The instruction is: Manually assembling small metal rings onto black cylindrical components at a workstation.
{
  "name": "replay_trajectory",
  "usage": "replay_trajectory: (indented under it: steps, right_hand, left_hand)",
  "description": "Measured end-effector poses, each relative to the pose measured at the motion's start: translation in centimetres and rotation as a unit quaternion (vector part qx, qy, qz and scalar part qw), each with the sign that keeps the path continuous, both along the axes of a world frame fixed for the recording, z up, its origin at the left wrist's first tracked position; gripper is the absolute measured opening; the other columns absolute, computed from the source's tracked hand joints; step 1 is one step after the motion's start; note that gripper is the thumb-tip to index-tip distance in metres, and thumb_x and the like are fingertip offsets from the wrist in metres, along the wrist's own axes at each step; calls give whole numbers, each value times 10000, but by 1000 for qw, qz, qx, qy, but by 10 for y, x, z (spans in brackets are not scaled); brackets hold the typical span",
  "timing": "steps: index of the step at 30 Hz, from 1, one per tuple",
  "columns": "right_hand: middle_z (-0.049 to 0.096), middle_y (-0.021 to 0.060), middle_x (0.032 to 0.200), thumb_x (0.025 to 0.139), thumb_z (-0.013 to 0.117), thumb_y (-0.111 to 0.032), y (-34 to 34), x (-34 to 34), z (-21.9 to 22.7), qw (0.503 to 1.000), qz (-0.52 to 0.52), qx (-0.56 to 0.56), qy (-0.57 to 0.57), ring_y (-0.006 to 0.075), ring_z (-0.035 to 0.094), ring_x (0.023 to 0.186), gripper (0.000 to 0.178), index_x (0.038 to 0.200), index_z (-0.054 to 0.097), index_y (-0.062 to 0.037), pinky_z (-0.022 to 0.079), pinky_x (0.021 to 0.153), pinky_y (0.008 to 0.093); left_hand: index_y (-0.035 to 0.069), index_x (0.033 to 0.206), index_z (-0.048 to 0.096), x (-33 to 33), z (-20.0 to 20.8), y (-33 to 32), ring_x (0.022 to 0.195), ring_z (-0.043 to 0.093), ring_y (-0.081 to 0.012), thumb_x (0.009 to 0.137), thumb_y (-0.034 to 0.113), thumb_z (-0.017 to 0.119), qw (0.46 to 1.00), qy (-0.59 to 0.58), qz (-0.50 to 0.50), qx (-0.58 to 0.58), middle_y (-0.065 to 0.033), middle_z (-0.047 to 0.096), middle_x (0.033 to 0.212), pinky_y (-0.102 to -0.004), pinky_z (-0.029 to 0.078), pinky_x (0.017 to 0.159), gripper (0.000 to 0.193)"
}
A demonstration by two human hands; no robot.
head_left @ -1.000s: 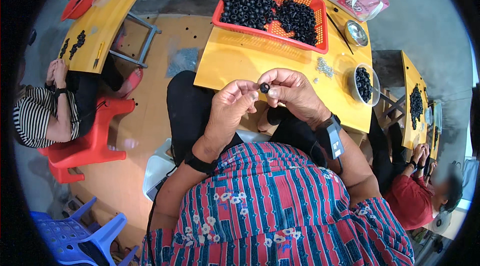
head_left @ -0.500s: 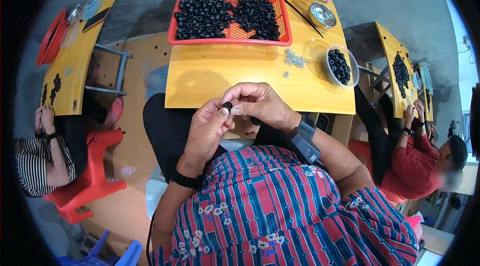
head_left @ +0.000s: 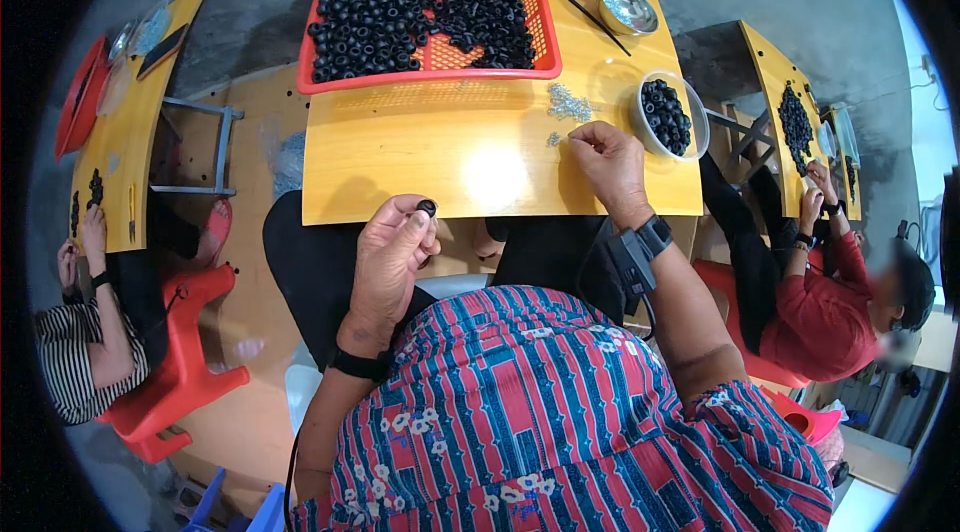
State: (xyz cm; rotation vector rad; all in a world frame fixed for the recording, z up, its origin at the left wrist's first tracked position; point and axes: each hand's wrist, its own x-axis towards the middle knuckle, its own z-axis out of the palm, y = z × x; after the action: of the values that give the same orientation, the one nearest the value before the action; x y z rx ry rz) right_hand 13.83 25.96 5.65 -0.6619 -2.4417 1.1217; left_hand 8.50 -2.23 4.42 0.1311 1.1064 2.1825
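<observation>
Near the front edge of the table, my left hand (head_left: 395, 240) pinches a small round black plastic part (head_left: 427, 207) between thumb and finger. Out over the right side of the tabletop, my right hand (head_left: 612, 167) has its fingertips drawn together, and whatever they hold is too small or hidden to make out. Just left of those fingertips lie a few tiny silvery metal pieces (head_left: 553, 139). A larger pile of the same shiny pieces (head_left: 570, 103) is spread a little farther off.
A red basket (head_left: 430, 80) of black parts stands at the back of the yellow table (head_left: 390, 162). To the right are a clear tub (head_left: 703, 132) of black parts, a metal bowl (head_left: 628, 10) and a dark stick (head_left: 588, 14). People sit at tables on both sides.
My right hand has left the black part and reached right to the tiny metal pieces. My left hand keeps the part, slightly farther left. The whole view has shifted a little.
</observation>
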Motion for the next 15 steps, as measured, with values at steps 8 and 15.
replay_trajectory:
  steps: [8,15]
  right_hand:
    - [652,136,663,730,664,-129,1,-13,4,991,18,124,-54,196,622,570,143,779,677,5,489,567,295]
    - [641,178,699,720,620,-148,5,-16,-3,993,2,97,-66,316,634,652,137,746,684,-30,507,633,382]
  left_hand:
    - [37,1005,545,4,1,2,692,500,-81,934,98,508,1000,2,-7,-13,-13,531,819,-230,473,649,101]
    - [36,1005,542,5,0,-2,693,499,-81,935,103,509,1000,0,-2,-25,-13,532,819,-231,467,650,102]
